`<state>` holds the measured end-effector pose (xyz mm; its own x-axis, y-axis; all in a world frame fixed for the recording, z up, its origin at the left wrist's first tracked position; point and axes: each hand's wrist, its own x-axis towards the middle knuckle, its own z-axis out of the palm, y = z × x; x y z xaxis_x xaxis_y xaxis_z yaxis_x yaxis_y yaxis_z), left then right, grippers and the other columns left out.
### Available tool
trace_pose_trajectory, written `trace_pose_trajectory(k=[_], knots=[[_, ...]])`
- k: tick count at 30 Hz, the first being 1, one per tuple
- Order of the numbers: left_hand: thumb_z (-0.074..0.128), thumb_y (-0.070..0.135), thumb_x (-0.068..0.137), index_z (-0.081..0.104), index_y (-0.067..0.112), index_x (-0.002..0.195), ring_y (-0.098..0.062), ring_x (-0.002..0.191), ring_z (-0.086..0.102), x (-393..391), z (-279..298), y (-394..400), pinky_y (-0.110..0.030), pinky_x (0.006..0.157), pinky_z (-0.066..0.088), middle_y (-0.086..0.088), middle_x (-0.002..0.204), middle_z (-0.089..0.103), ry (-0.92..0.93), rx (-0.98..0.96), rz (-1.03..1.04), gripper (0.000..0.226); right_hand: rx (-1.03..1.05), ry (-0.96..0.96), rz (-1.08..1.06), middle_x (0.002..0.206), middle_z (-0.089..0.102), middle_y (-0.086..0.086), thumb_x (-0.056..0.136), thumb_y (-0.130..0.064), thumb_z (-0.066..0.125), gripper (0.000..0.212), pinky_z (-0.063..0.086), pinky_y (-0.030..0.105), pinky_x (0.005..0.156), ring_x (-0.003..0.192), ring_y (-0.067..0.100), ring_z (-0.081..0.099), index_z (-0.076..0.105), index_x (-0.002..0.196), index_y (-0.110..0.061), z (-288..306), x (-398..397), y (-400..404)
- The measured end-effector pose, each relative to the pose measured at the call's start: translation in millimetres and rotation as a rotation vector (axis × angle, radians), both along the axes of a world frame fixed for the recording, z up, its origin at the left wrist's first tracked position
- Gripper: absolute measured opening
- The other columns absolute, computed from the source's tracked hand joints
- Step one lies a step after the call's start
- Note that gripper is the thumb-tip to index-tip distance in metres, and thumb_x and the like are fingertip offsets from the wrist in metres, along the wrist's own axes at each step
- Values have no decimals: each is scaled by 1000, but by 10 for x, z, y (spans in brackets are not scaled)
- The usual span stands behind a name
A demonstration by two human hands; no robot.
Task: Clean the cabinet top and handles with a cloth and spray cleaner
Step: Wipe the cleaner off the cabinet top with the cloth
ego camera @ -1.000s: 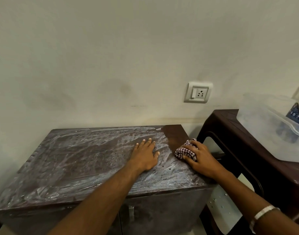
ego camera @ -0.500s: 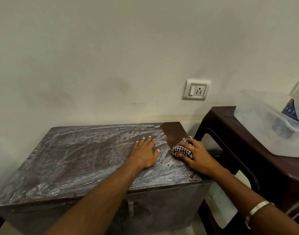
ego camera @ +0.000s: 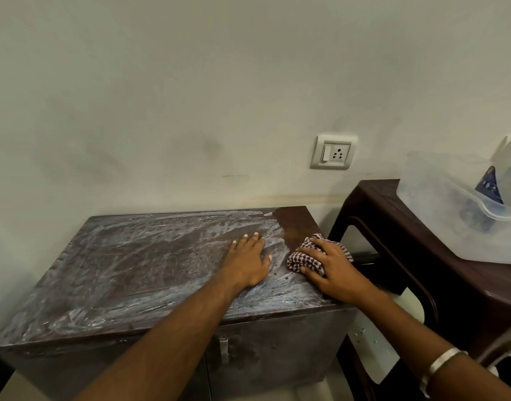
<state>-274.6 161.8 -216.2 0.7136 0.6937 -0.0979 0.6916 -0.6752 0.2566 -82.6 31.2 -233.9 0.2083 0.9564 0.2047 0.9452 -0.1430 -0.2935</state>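
Since a second ago the right hand (ego camera: 333, 270) has slid the checked cloth (ego camera: 304, 259) a little leftward on the cabinet top (ego camera: 127, 264), fingers curled over it at centre right; the left hand (ego camera: 248, 263) stays flat, fingers spread, just beside

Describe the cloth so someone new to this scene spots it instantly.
Find the dark cabinet against the wall, its top smeared with whitish cleaner. At its right end, beside a clean brown strip, the right hand grips the cloth. It is a bunched maroon-and-white checked rag, the only patterned fabric here.
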Motion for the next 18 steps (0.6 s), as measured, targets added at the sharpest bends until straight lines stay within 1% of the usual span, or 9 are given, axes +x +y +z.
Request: trace_pose_trajectory(k=[4,6,8,10,13,14,16,18], knots=[[25,45,103,8,17,156,-23,151,-2,-32,-3,-18,-42,122,-2,-2,164,-1,-6,0,3,62,-6,40,-89,153,26,3,90,-50,52,54,18,42,118,141,25,20,41,140,-33,15,-20,65],[25,45,103,8,17,156,-23,151,-3,-38,1,-36,-42,122,-2,-2,164,-1,-6,-3,5,62,-16,42,-96,154,24,2,91,-50,51,54,15,42,119,142,24,17,40,141,-33,19,-89,88],[25,45,103,7,17,156,-22,151,-3,-35,3,-62,-42,122,-2,-2,164,-2,-8,-9,6,62,3,37,-58,154,24,2,90,-51,51,54,14,40,119,143,23,17,41,140,-33,12,-161,45],[25,45,103,7,17,156,-22,151,-3,-37,6,-79,-42,122,-3,-2,164,-2,-10,-15,3,63,17,19,-6,153,26,2,88,-57,47,56,14,38,118,142,22,19,42,139,-34,-12,-188,-40],[26,45,103,7,16,156,-22,151,-4,-54,11,-90,-42,122,-3,-2,164,-2,-10,-16,2,63,-14,12,31,153,27,0,82,-68,36,65,16,39,117,142,21,21,42,138,-36,-22,-122,-175],[26,45,103,7,16,156,-22,151,-4,-61,15,-94,-43,122,-3,-2,164,-2,-11,-16,2,63,-23,8,26,153,27,0,83,-67,38,64,16,39,117,142,21,21,42,138,-36,-15,-87,-196],[26,44,103,7,17,156,-22,151,-4,-76,15,-100,-43,122,-3,-2,164,-2,-13,-16,1,63,-34,11,-4,153,25,0,88,-59,47,57,16,39,117,142,22,20,40,139,-37,-2,-35,-192],[25,45,103,6,18,156,-21,151,-5,-89,2,-114,-42,122,-5,-2,164,-2,-18,-19,3,63,-40,22,-35,154,24,0,90,-53,51,54,16,41,118,142,23,19,39,140,-37,11,-36,-148]])
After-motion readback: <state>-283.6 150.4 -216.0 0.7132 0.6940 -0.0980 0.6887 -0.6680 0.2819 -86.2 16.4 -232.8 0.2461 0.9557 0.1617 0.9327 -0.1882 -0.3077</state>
